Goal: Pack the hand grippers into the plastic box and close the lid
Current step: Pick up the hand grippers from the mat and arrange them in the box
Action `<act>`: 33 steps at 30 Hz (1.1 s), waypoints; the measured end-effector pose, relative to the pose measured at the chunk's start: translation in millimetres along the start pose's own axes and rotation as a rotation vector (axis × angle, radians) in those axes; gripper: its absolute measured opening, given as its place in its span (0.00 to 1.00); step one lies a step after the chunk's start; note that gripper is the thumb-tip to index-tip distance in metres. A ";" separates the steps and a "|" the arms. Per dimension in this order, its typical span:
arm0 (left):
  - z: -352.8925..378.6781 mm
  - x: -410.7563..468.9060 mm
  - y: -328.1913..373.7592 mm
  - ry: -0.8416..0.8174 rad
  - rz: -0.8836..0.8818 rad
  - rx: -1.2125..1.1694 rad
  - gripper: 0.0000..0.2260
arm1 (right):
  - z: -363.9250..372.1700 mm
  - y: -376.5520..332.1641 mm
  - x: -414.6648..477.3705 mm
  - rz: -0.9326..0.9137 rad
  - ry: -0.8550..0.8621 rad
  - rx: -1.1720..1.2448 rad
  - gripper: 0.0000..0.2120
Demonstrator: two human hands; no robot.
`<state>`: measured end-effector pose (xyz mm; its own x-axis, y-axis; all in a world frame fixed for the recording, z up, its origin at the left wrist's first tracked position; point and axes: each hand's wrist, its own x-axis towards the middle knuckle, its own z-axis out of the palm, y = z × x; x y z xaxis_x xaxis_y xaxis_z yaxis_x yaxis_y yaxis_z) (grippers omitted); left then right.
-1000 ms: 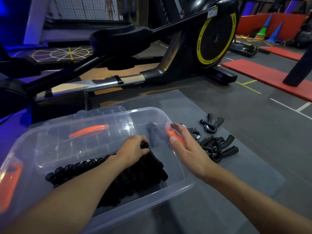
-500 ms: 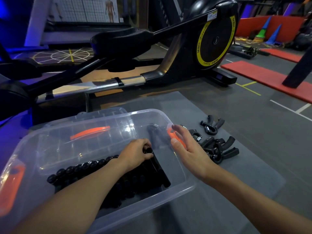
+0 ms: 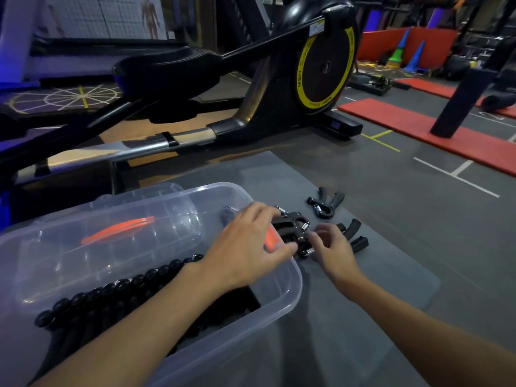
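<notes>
A clear plastic box (image 3: 293, 277) with orange latches stands on a grey mat (image 3: 385, 277). Several black hand grippers (image 3: 111, 300) lie in a row inside it. Its clear lid (image 3: 156, 191) leans behind the box. A small pile of hand grippers (image 3: 353, 233) lies on the mat just right of the box, and one more hand gripper (image 3: 325, 203) sits apart behind the pile. My left hand (image 3: 245, 244) reaches over the box's right end and pinches a black hand gripper (image 3: 290, 227) from the pile. My right hand (image 3: 332, 247) curls its fingers round the same hand gripper's other side.
A black elliptical trainer (image 3: 321, 71) with a yellow-ringed flywheel stands close behind the mat, its rail (image 3: 139, 148) running along the box's far side. Red floor mats (image 3: 418, 127) and a black post (image 3: 460, 101) lie to the right. Bare mat shows in front of my right arm.
My left hand left the grippers inside the box and moved right, over the box's end, onto the pile. My right hand moved from the box's edge down onto the pile.
</notes>
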<state>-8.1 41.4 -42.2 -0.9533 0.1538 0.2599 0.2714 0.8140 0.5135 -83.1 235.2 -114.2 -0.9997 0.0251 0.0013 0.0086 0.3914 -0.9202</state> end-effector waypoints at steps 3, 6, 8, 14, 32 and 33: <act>5.2 -2.5 -2.6 -0.067 -0.063 0.087 0.33 | -16.5 40.3 18.8 0.043 0.062 -0.259 0.20; 5.4 -1.1 -5.1 -0.095 -0.078 0.105 0.36 | -27.2 64.3 35.6 0.072 0.077 -0.408 0.30; 5.1 -0.8 -5.4 -0.098 -0.069 0.105 0.37 | -27.7 70.7 43.4 0.079 0.073 -0.383 0.33; 6.9 -1.6 -8.2 -0.094 -0.063 0.106 0.35 | -24.5 79.1 57.8 0.049 0.104 -0.345 0.20; -4.9 -2.0 1.0 -0.147 -0.071 0.114 0.30 | -48.5 29.4 37.8 -0.035 0.090 -0.129 0.06; -8.9 -2.5 4.0 -0.163 -0.066 0.127 0.29 | -50.2 17.3 35.7 -0.054 0.104 -0.109 0.06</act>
<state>-3.5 39.2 -33.6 -0.9801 0.1778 0.0882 0.1984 0.8878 0.4154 -117.5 289.0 -110.4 -0.9910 0.0937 0.0955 -0.0373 0.4920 -0.8698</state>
